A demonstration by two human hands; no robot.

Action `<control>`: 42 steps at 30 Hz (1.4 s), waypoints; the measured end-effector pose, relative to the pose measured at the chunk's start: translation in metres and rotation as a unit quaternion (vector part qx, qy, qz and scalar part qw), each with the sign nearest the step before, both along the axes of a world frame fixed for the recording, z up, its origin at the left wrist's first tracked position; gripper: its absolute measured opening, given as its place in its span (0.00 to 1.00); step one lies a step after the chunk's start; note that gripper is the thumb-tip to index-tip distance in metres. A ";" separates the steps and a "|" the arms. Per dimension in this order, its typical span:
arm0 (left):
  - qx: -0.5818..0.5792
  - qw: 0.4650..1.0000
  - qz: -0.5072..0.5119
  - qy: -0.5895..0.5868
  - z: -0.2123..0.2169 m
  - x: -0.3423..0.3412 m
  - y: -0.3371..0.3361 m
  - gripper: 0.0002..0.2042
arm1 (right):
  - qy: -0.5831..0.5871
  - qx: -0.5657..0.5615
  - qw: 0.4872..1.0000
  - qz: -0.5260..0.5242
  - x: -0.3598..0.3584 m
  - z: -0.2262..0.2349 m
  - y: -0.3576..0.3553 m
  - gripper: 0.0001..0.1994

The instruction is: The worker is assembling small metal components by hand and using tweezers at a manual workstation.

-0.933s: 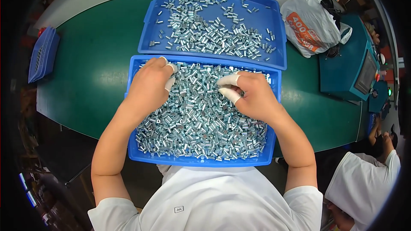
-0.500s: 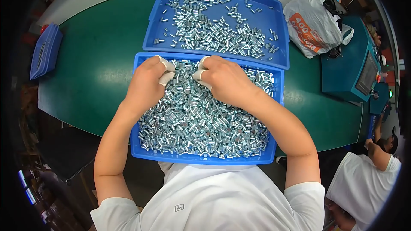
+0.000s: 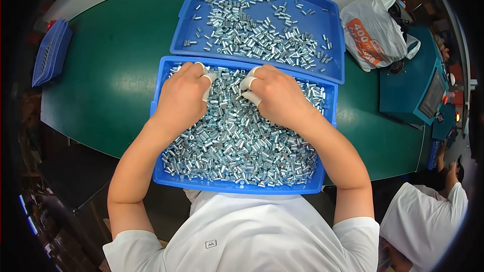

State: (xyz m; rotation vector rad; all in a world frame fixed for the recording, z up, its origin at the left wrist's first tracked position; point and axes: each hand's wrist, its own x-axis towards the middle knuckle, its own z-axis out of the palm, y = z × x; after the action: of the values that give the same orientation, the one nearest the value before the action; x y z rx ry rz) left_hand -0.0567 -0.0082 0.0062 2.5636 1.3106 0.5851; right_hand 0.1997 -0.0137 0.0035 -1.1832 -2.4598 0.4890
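A blue tray (image 3: 237, 187) in front of me is filled with small shiny metal sleeves (image 3: 242, 141). Both hands are over its far half, with pale finger cots on some fingertips. My left hand (image 3: 184, 94) is at the left of the heap, its fingers curled in and the thumb pressed close. To the right of it, my right hand (image 3: 278, 94) has its fingers bent toward the thumb at the sleeves. Whatever the fingertips of either hand hold is too small or hidden to make out.
Beyond the full tray, a second blue tray (image 3: 184, 35) holds scattered sleeves. A white plastic bag (image 3: 375, 30) and a teal machine with a screen (image 3: 408, 83) are at the right. Blue baskets (image 3: 53, 53) stand far left on the green table (image 3: 111, 70). Another person (image 3: 423, 221) is at the lower right.
Both hands have shifted slightly to the right relative to the near tray. The view has moved a little. The other person at the lower right has changed posture.
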 end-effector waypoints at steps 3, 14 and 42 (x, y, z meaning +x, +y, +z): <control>-0.005 1.000 0.013 0.028 0.000 0.003 0.001 0.14 | 0.011 -0.015 1.000 -0.012 0.000 -0.001 -0.001 0.09; -0.072 0.995 -0.055 -0.038 0.008 -0.012 0.006 0.11 | 0.011 0.026 0.999 -0.023 -0.010 0.001 0.008 0.13; -0.140 0.990 0.020 -0.014 0.017 -0.004 0.000 0.10 | 0.034 -0.044 0.998 -0.017 -0.009 0.006 0.012 0.10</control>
State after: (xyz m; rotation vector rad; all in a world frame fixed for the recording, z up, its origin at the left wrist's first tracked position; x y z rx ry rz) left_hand -0.0604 -0.0086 0.0236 2.2993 1.3326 0.4100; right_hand 0.1909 -0.0017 0.0096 -1.2200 -2.3781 0.6233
